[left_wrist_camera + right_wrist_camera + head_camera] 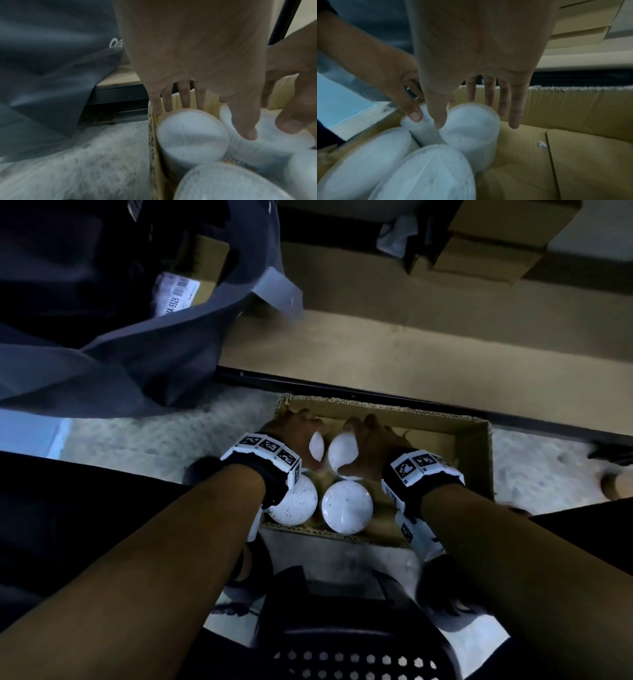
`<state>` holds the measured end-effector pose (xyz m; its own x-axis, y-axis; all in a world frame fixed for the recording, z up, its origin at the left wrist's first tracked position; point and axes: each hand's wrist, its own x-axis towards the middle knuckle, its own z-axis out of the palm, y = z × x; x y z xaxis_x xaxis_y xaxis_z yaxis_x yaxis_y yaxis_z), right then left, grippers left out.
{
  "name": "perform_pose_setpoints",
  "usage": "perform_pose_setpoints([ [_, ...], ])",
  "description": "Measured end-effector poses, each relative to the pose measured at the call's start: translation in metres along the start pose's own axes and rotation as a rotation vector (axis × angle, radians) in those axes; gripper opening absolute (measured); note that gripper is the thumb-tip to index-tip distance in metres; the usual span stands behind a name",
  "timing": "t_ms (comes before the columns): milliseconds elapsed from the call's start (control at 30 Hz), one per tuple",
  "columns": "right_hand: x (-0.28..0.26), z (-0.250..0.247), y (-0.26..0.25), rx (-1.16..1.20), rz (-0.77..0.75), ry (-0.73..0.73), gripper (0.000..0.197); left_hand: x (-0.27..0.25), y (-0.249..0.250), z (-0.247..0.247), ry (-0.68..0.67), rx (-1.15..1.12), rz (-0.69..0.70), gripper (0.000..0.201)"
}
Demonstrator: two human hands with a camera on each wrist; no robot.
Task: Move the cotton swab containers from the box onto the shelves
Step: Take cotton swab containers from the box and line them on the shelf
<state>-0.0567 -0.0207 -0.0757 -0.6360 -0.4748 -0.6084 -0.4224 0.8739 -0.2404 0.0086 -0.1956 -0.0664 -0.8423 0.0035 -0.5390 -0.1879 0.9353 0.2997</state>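
An open cardboard box (479, 460) sits on the floor with several white round cotton swab containers standing in its left part. My left hand (301, 440) reaches over the far-left container (192, 135), straight fingers (183, 100) down behind its far rim and thumb beside it. My right hand (363, 446) spans the far-right container (471, 128), fingers (503, 102) straight and spread past its rim, thumb on the near side. Two more containers (293, 501) (346, 506) stand nearer me, the left one partly under my left wrist. The box's right half is bare cardboard.
A wooden shelf board (411, 347) with a dark metal rail (376, 395) runs just behind the box. Brown cartons (496, 241) lie at the upper right. Grey fabric (120, 354) and a labelled box (178, 289) fill the left. A black perforated stool (342, 645) is below me.
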Motion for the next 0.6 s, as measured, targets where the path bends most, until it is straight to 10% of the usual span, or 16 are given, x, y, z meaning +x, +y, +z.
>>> perform_pose_setpoints([
  [600, 0.003, 0.016, -0.008, -0.009, 0.029, 0.026, 0.104, 0.001, -0.006, 0.013, 0.008, 0.156, 0.009, 0.073],
])
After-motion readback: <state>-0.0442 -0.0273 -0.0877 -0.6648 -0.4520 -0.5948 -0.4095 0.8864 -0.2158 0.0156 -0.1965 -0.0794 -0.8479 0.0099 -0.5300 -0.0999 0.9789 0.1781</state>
